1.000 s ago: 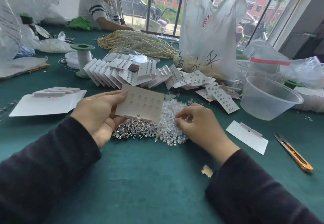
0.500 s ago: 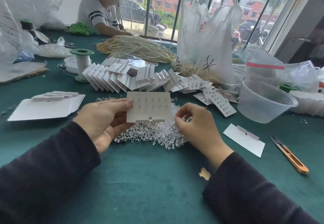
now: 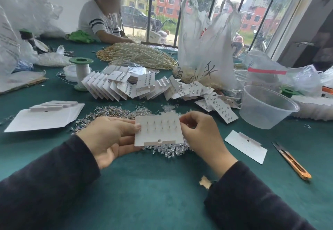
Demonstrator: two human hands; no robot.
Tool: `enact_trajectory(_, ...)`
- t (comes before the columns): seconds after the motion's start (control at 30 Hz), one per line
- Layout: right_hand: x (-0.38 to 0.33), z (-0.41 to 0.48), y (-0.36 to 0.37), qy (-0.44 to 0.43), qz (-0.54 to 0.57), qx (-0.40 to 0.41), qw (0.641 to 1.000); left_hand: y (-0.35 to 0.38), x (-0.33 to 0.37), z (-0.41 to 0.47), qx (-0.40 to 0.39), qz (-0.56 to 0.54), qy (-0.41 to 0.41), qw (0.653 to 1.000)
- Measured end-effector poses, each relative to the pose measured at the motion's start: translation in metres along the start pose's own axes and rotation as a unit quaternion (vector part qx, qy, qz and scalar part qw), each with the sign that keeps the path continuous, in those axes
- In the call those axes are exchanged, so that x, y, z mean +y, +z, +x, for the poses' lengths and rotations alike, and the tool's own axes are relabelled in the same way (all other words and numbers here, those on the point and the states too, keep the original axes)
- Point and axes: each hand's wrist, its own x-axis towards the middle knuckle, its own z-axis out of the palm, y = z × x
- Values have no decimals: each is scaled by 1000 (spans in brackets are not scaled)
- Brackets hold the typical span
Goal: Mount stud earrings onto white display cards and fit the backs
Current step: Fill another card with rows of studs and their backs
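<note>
The left fingers [image 3: 137, 126] are curled round the left edge of the white card [image 3: 158, 130], thumb on top and the rest beneath, holding it just above the desk [image 3: 153, 184]. It is rear side up, with two rows of bare posts standing from it. The right fingers [image 3: 182, 121] are drawn together at the card's far right corner; whether a back sits between them is too small to tell.

The step looks to be fitting the backs. To do it well, the left hand [image 3: 108, 136] should keep the card level and brace under each post, while the right hand [image 3: 201, 134] pushes straight down the pin, never sideways. The clear backs [image 3: 171, 150] lie heaped just under the card, and the loose studs [image 3: 111, 111] lie far left of it. Finished cards [image 3: 126, 83] are fanned further off.
</note>
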Motion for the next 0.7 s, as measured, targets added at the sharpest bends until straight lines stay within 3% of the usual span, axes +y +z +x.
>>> enact_trajectory(0.7,2,0,2,32,38,16,999,0,-3,-1,6,20,-15,1000)
